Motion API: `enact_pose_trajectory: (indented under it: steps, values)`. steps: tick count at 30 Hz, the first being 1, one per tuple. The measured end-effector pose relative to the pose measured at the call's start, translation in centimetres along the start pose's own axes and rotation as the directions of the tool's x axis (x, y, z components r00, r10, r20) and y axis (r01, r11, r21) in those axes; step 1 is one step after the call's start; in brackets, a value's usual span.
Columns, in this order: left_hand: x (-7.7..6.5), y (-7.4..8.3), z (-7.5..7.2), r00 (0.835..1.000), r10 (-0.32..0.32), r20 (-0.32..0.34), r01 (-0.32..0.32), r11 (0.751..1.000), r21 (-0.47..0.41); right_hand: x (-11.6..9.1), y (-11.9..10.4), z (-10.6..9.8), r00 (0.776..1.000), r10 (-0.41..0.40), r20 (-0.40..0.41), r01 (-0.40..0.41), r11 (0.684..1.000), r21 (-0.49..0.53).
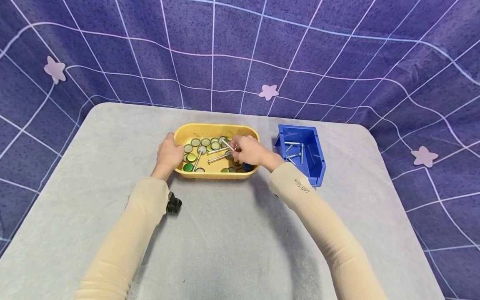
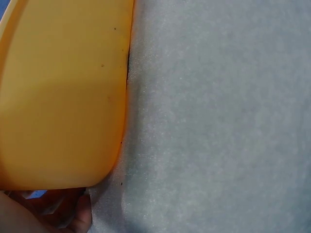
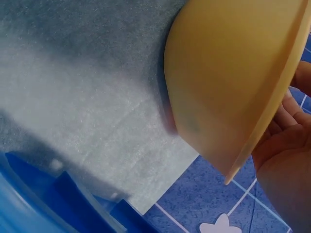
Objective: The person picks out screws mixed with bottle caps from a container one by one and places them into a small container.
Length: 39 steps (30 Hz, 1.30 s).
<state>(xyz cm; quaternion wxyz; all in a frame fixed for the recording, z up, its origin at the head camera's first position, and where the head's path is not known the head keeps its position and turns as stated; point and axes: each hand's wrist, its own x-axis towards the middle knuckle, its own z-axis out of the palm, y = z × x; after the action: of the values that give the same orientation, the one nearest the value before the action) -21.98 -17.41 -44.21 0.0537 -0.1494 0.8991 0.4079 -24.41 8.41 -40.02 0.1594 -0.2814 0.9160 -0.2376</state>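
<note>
A yellow oblong tub [image 1: 213,176] stands on the table, with bottle caps [image 1: 196,142] and several long silver bolts [image 1: 217,158] lying in it. My left hand [image 1: 169,154] grips the tub's left end; in the left wrist view its fingers [image 2: 82,213] show beside the tub wall [image 2: 63,97]. Over the tub's right half, my right hand [image 1: 248,151] pinches a silver bolt [image 1: 227,144] between thumb and fingers. The right wrist view shows this hand [image 3: 284,145] past the tub's rim, and its fingertips are mostly hidden there.
To the right of the tub is a blue open-front bin [image 1: 318,166] holding several silver bolts [image 1: 301,153]. The grey table [image 1: 225,241] ends at the back against a purple gridded cloth [image 1: 232,50] with pale stars. A black device [image 1: 173,203] sits at my left wrist.
</note>
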Motion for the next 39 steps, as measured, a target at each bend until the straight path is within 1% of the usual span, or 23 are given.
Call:
enact_pose_trajectory:
  steps: [3, 5, 8, 12, 20, 24, 29, 35, 39]
  values:
    - [-0.1, 0.0, 0.0, 1.000, 0.003, 0.000, -0.003, 1.000, 0.004, -0.2, 0.0, -0.3, 1.000, -0.021, 0.013, 0.021, 1.000, 0.019]
    - [-0.1, 0.0, 0.0, 1.000, 0.004, 0.000, -0.004, 1.000, 0.004, -0.4, 0.1, -0.6, 0.999, -0.042, 0.011, 0.042, 0.999, 0.020]
    - [-0.1, 0.0, 0.0, 1.000, 0.007, -0.002, -0.007, 1.000, 0.002, -0.5, 0.2, -1.2, 0.999, -0.053, 0.008, 0.052, 0.998, 0.042]
    - [-0.1, 0.0, 0.0, 1.000, 0.009, -0.003, -0.009, 1.000, 0.004, -0.8, 0.5, -1.8, 0.999, -0.037, 0.015, 0.035, 0.996, 0.079]
    - [0.0, 0.0, 0.1, 1.000, 0.009, -0.003, -0.009, 1.000, 0.007, -1.4, 1.1, -2.7, 1.000, -0.017, 0.011, 0.016, 0.997, 0.076]
    - [-0.1, 0.0, 0.1, 1.000, 0.010, -0.007, -0.010, 1.000, 0.005, -1.8, 1.4, -3.2, 1.000, -0.009, -0.016, 0.010, 0.998, 0.055]
    - [-0.1, 0.1, 0.0, 1.000, 0.006, -0.001, -0.006, 1.000, 0.002, -2.2, 1.9, -3.9, 0.999, 0.008, -0.042, -0.005, 0.997, 0.071]
    - [-0.1, 0.1, 0.0, 1.000, 0.006, 0.003, -0.006, 1.000, -0.005, -3.1, 2.1, -5.2, 0.995, 0.010, -0.101, -0.005, 0.999, 0.050]
    - [-0.1, 0.1, 0.0, 1.000, -0.002, 0.011, 0.003, 1.000, -0.013, -3.5, 2.6, -6.1, 0.992, 0.054, -0.115, -0.043, 0.994, 0.098]
